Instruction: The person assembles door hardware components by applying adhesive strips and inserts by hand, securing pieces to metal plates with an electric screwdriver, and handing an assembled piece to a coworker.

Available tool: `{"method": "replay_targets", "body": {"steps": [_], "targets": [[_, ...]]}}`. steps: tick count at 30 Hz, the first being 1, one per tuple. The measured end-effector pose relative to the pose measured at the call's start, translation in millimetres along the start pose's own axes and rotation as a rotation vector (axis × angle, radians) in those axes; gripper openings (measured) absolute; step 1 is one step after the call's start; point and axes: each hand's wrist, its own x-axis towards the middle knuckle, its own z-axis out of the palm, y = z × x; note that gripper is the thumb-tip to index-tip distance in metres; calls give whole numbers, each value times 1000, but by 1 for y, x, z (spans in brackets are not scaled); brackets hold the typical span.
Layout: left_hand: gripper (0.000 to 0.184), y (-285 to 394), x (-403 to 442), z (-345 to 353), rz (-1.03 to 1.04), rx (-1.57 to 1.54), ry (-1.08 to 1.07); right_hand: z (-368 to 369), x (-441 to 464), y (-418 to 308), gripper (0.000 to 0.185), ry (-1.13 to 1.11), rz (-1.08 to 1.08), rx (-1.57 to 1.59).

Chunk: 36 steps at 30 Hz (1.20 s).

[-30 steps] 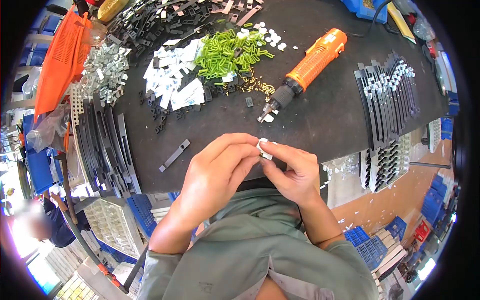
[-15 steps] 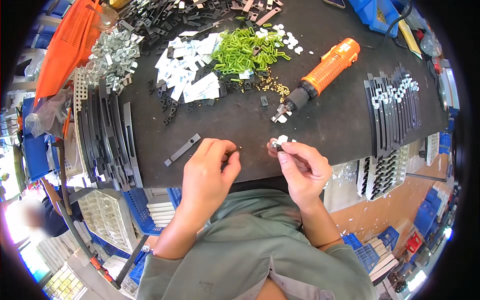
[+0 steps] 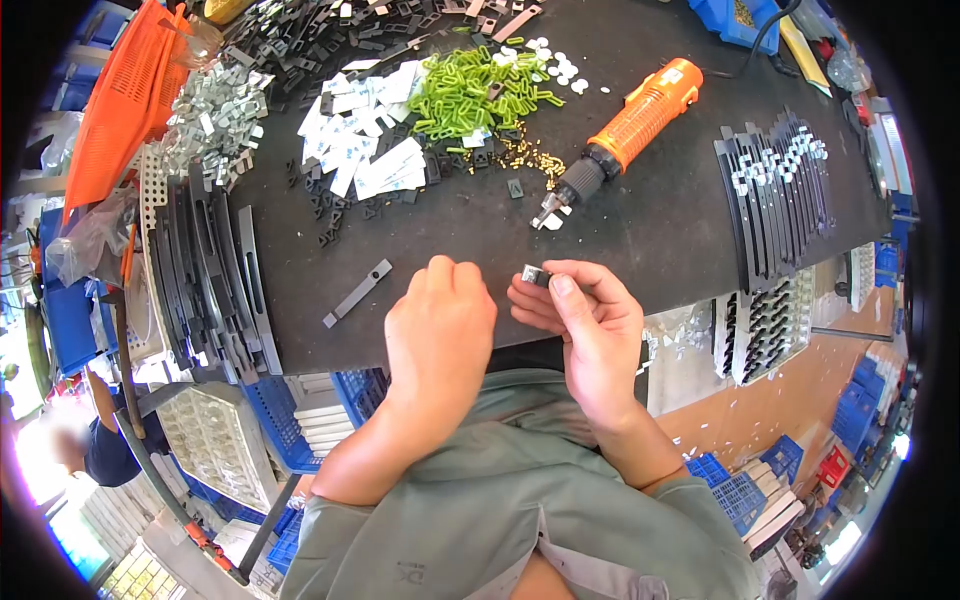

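Note:
My right hand (image 3: 590, 325) pinches a small black-and-silver clip-like part (image 3: 535, 274) between thumb and fingers, above the dark tabletop near its front edge. Beside it on the left, my left hand (image 3: 440, 325) is closed with its back towards me. Its fingertips are hidden, so whatever they hold cannot be made out. A flat grey strip with a hole near one end (image 3: 357, 293) lies left of that hand. An orange electric screwdriver (image 3: 640, 120) rests beyond my right hand, its tip towards me. Small brass-coloured pieces (image 3: 530, 155) are scattered near the screwdriver.
Green oval loops (image 3: 475, 95), white sheets (image 3: 385, 165) and silver metal clips (image 3: 215, 115) form piles at the back. Long dark strips (image 3: 205, 270) are stacked at left; strips with silver clips (image 3: 770, 195) line up at right. A blue bin (image 3: 740, 25) stands at far right.
My left hand has moved right and turned over, its fingers curling out of sight. The part in my right hand has turned and moved slightly left. The whole view has shifted a little.

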Motion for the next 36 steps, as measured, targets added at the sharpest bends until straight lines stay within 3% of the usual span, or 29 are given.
{"method": "replay_targets", "body": {"steps": [5,7,8,10,17,20,22,25,28,31,34,36], "targets": [[13,-5,8,-5,29,40,-78,4,-1,-7,23,32,64,53],[14,-5,5,-3,-22,-342,12,3,-2,-9,23,59,122,157],[14,-2,3,-1,-10,-345,-6,2,-2,-8,23,79,118,165],[17,6,-1,6,197,-507,290,3,-2,-5,23,43,133,201],[22,2,1,13,316,-432,388,7,-3,0,22,-15,61,116],[19,-4,0,15,227,-485,430,8,-2,1,22,-18,58,120],[18,-4,1,10,168,-514,415,8,-2,2,22,-51,78,138],[22,-11,-8,0,186,-723,227,5,-2,-14,31,-140,242,19],[20,-10,-14,-7,157,-831,144,-4,-1,-7,29,-179,84,-203],[21,-31,-18,-19,138,-648,121,-5,0,6,24,-166,28,-230],[22,-57,-18,-36,-103,-196,263,-1,7,6,18,-145,1,-263],[24,-69,-19,-28,-160,-73,209,0,12,11,18,-138,-6,-261]]}}
